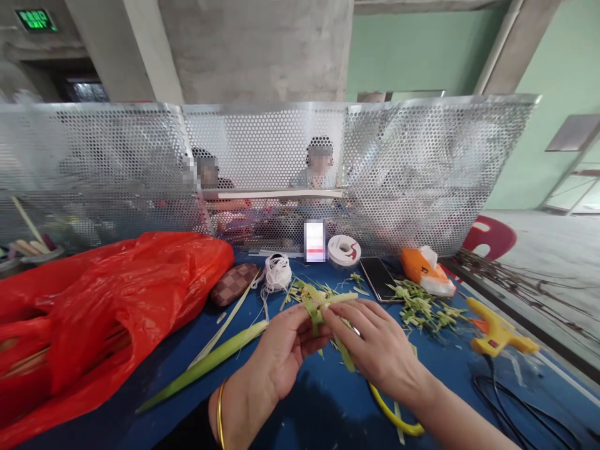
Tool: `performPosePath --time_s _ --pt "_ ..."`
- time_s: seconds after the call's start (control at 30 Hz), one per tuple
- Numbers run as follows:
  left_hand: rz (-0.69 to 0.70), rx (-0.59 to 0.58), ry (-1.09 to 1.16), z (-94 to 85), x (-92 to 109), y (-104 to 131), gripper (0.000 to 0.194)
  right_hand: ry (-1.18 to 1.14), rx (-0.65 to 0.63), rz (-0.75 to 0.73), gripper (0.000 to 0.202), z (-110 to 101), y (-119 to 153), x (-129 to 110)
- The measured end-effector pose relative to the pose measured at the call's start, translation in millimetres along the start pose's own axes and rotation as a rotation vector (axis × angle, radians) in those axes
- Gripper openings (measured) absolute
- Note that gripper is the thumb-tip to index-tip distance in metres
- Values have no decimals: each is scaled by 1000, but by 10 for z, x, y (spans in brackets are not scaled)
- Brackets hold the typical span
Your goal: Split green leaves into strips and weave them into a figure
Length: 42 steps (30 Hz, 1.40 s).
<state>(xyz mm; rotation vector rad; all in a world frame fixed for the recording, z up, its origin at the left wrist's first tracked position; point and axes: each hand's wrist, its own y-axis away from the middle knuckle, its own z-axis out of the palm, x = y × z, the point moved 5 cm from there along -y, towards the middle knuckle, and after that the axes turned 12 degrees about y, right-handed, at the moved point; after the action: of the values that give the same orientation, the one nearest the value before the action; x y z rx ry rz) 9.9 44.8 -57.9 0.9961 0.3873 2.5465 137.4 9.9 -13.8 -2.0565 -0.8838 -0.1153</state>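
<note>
A: Hands first, from the head camera. What are they doing?

B: The left hand (276, 356) and the right hand (379, 350) meet over the blue table (323, 406), fingertips pressed toward each other. Both pinch a green leaf strip (315, 309) that is folded or looped between them, held just above the tabletop. A gold bangle (219, 412) sits on the left wrist.

A: What lies close to them?

B: A long green leaf blade (210, 361) lies on the table left of the left hand, running down toward the near edge. A yellow curved handle (396, 420) shows beneath the right forearm; I cannot tell what tool it belongs to. A heap of green leaf trimmings (422, 309) lies beyond the right hand.

A: And farther out?

B: A red plastic bag (107, 306) fills the left side. Behind the hands sit a checkered pouch (233, 282), a ball of white string (278, 272), a tape roll (344, 250), a dark phone (379, 277) and an orange-and-white object (425, 269). A yellow glue gun (497, 330) lies at the right with its black cord. A perforated metal screen (422, 162) stands along the far edge, with two people seated behind it.
</note>
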Motion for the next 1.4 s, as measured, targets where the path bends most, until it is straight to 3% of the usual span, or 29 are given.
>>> performPosePath --time_s 0.1,0.23,0.5,0.67,0.77,0.93,1.07,1.27,1.4 --pt "13 13 -55 21 5 25 9 -35 48 -95 26 -50 7 11" --pt "-3 38 -92 49 13 50 5 -35 34 -108 28 -52 12 -4" --pt "47 26 -159 27 -48 33 13 -163 -32 240 16 50 5 -55" --pt "57 4 -160 59 -13 57 10 -276 -140 132 11 -23 -69 -16" --pt "53 21 -153 52 33 61 11 -276 -212 69 23 -57 -91 22" --pt "45 8 -192 51 26 58 22 -311 -159 57 18 -62 -94 46" --pt "54 25 -252 64 -9 74 29 -464 -83 199 17 -14 -63 109" --pt "93 23 -328 67 -47 56 35 -580 -80 540 24 85 16 150" --pt "126 10 -376 62 -49 38 34 -581 -84 658 22 123 57 143"
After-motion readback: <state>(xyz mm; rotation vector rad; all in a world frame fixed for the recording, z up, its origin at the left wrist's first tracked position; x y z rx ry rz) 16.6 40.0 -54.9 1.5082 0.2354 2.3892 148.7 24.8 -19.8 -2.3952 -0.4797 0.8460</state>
